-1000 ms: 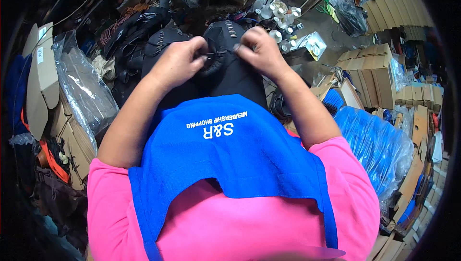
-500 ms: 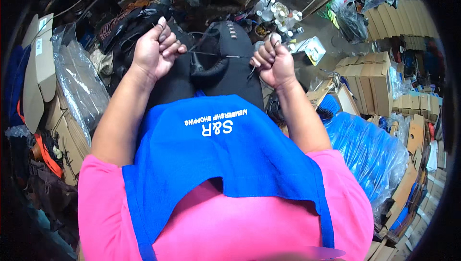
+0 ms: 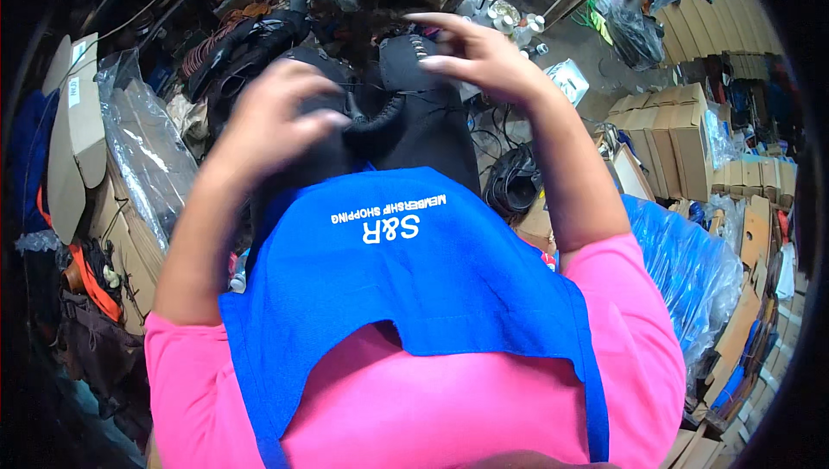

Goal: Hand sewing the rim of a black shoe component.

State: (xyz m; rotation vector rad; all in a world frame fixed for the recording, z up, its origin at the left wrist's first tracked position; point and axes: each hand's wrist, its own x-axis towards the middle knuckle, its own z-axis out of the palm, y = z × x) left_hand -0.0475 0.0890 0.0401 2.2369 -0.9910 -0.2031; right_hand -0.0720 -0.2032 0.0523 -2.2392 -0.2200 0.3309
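A black curved piece (image 3: pixel 378 115) with a stitched, ridged edge rests between my knees, in front of the blue apron (image 3: pixel 371 262). I cannot make out its exact kind. My left hand (image 3: pixel 281 115) hovers to the left of it, blurred by motion, thumb apart from the fingers. On the other side, above my right knee, my right hand (image 3: pixel 484 59) has its thumb and forefinger stretched out and spread. Neither hand shows anything held. Black trousers (image 3: pixel 432 123) cover my legs, with pale ladder-like marks at the right knee.
Small bottles (image 3: pixel 509 24) stand on the floor beyond my right hand. Cardboard boxes (image 3: pixel 661 141) and a blue plastic-wrapped bundle (image 3: pixel 678 262) lie to the right. At left are a clear plastic sheet (image 3: pixel 147 141) and flat cardboard (image 3: pixel 82 132). A black coil (image 3: pixel 514 180) sits beside my right leg.
Both fists, which held a thin dark thread pulled taut between them, have opened and come inward over my knees. The black piece now lies lower between my legs.
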